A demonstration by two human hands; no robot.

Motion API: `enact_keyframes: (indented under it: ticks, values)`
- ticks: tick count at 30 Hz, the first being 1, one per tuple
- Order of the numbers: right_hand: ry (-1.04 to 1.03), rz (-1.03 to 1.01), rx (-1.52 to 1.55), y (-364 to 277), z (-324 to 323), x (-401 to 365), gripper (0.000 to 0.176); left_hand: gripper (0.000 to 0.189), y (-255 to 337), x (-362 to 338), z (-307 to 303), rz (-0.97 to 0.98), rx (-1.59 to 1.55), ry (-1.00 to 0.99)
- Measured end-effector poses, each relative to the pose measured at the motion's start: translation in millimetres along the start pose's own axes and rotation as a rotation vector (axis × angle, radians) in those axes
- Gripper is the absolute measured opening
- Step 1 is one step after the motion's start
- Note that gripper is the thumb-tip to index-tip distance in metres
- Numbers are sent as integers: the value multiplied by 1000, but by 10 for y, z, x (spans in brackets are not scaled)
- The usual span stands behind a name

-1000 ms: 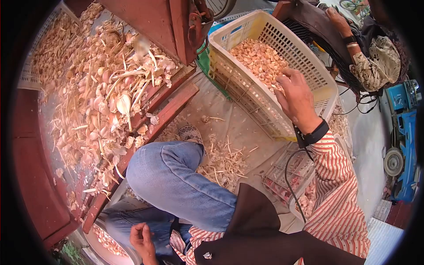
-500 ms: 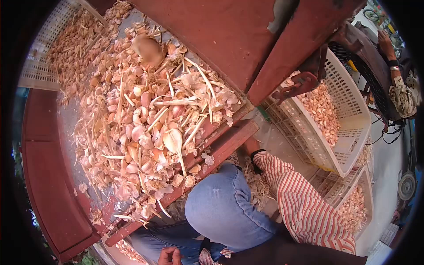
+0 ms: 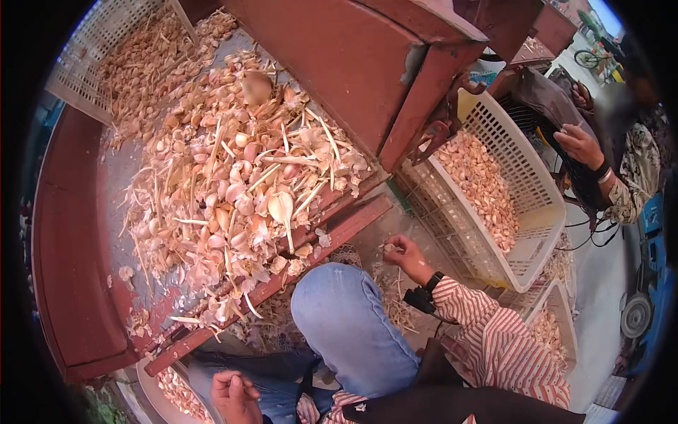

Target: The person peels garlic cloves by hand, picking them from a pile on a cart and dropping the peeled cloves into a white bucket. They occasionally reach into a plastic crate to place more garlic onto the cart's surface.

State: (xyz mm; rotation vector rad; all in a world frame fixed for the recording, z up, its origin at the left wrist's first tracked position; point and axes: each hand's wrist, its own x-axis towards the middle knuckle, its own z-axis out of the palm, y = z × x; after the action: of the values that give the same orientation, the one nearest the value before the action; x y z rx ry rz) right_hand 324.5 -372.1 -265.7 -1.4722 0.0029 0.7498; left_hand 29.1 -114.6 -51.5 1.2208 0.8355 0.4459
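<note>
A heap of garlic cloves (image 3: 233, 191) with dry skins and stalks covers the red-framed table (image 3: 74, 283). On its near side lies a pale garlic stalk end (image 3: 280, 206). My right hand (image 3: 411, 260), in a striped sleeve with a black wristband, hovers past the table's edge, above the littered floor. Its thumb and forefinger are pinched, with a small pale bit at the tips that I cannot identify. Low in view, my left hand (image 3: 236, 397) is closed beside my jeans, fingers curled to the thumb. Whatever it may hold is hidden.
Plastic crates (image 3: 505, 191) of garlic cloves stand on the right, with another crate (image 3: 558, 332) lower down. A basin (image 3: 152, 381) of cloves sits at lower left. Behind the crates another person's hand (image 3: 583, 145) is raised. A red panel (image 3: 332, 63) borders the heap.
My right hand has come up into view from beneath the table edge. My left hand has risen further into view. The camera has shifted, and the other person's hand has moved lower.
</note>
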Motion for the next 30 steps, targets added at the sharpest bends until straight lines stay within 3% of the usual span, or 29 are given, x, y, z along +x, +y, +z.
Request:
enact_keyframes:
  ticks: [4, 7, 10, 11, 13, 16, 19, 22, 23, 26, 30]
  values:
    - [-313, -293, 136, -1563, 441, -657, 27, 19, 231, 116, 249, 4, -386, -217]
    - [-562, -788, -67, -2321, 1002, -988, 30, 36, 503, 201, 740, -173, -540, -467]
    - [-674, -899, -424, -2599, 1513, -1202, 28, 43, 633, 302, 1115, -271, -714, -627]
    - [-681, -896, -548, -2630, 1670, -1234, 28, 42, 692, 292, 1178, -215, -807, -637]
    - [-647, -1130, -720, -2637, 1943, -1236, 23, 41, 764, 289, 1213, -128, -990, -668]
    - [-619, -1332, -853, -2533, 2207, -1110, 18, 36, 638, 467, 1060, -124, -1014, -508]
    - [-668, -1349, -857, -2354, 2332, -859, 14, 31, 458, 646, 920, -161, -1123, -472]
    - [-674, -1045, -748, -2254, 2315, -663, 14, 32, 353, 760, 902, -197, -1148, -440]
    - [-691, -1058, -734, -2239, 2307, -596, 14, 34, 307, 806, 899, -195, -1182, -480]
    - [-727, -541, -307, -2156, 2287, -477, 14, 35, 206, 889, 919, -189, -1214, -560]
    - [-749, -338, -240, -2134, 2222, -366, 14, 36, 121, 952, 906, -169, -1153, -643]
